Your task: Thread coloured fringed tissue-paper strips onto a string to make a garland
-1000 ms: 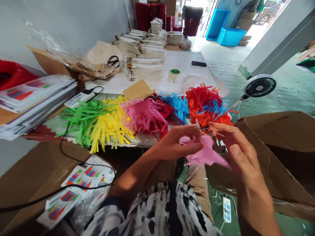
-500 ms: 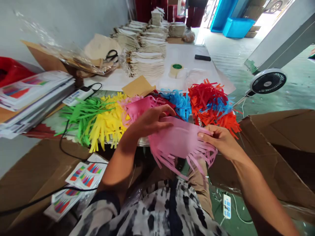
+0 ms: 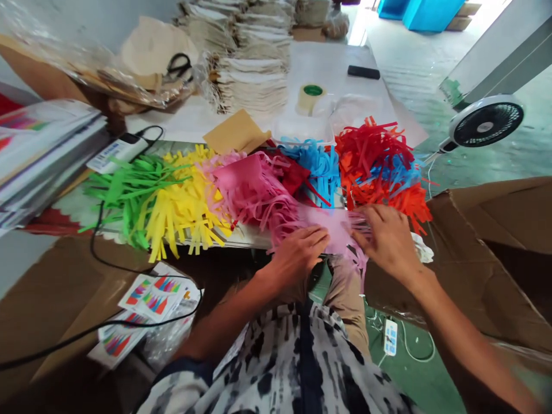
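A pink fringed sheet (image 3: 331,230) lies at the front edge of the table, with strips hanging over the edge. My left hand (image 3: 302,247) rests on its near left part, the fingers stretched out side by side. On the right-hand strips lies my right hand (image 3: 383,236), fingers extended and thumb apart from them. Left of the sheet is a heap of pink fringed pieces (image 3: 254,184). Beyond it are dark red strips (image 3: 297,172) and blue strips (image 3: 321,167). Red and orange fringes (image 3: 375,155) lie past my right hand.
Yellow fringes (image 3: 181,201) and green fringes (image 3: 129,184) spread at the left. Farther back are a tape roll (image 3: 311,99), a clear plastic tray (image 3: 297,129), scissors (image 3: 179,66) and stacked cloth pieces (image 3: 254,80). A fan (image 3: 487,126) and an open carton (image 3: 495,247) stand right.
The pink sheet has gone from being held up in front of me to lying on the table edge. My right hand has let go its pinch; my left hand has moved nearer and right.
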Demonstrator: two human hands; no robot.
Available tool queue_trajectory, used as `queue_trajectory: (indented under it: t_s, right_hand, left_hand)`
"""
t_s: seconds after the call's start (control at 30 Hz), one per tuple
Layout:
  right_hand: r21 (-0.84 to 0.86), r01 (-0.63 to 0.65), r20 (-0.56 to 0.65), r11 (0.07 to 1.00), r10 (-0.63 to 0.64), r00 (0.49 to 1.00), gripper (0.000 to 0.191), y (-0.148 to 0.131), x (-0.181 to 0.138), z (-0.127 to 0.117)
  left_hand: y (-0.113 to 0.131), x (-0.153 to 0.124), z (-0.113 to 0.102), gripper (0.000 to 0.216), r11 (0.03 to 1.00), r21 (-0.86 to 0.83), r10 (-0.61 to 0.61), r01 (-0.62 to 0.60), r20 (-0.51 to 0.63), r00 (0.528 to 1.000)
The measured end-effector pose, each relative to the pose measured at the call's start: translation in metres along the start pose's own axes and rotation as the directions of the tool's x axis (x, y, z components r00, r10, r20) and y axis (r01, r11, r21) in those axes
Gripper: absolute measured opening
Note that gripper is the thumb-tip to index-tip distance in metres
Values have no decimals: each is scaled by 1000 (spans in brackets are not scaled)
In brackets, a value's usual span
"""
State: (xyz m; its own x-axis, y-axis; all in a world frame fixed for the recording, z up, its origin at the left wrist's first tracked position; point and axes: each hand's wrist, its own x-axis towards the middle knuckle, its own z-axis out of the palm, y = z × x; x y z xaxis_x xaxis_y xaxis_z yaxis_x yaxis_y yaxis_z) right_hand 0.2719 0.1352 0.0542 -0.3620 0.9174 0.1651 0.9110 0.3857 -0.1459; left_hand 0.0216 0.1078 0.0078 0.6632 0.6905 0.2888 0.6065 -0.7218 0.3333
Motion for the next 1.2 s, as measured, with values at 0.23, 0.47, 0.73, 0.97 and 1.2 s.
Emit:
queue_trajectory:
  t_s: [0.23, 0.47, 0.73, 0.97, 1.2]
  right_hand:
    - [118, 266, 84, 957, -277, 957, 39, -22, -37, 15]
    - [463, 1, 94, 886, -50, 994, 30, -8, -24, 15]
    - [233, -319, 136, 919, 294, 946, 34, -27, -19, 23]
    - [-75, -230, -23, 970, 229, 973, 36, -47, -18, 29]
    - [-118, -229, -35, 966, 226, 973, 37, -48, -17, 30]
  left_hand:
    - [7, -11, -10, 27, 998, -58, 0, -4, -72, 997]
    - [-14, -10, -33, 17, 934, -202, -306, 296, -21, 952]
    - [-21, 21, -38, 22, 824, 34, -567, 566, 46, 822]
    - [-26, 27, -33, 22, 830, 94, -557, 550, 106, 824]
    - [-26, 25, -25, 24, 884, 230, -388, 408, -128, 913]
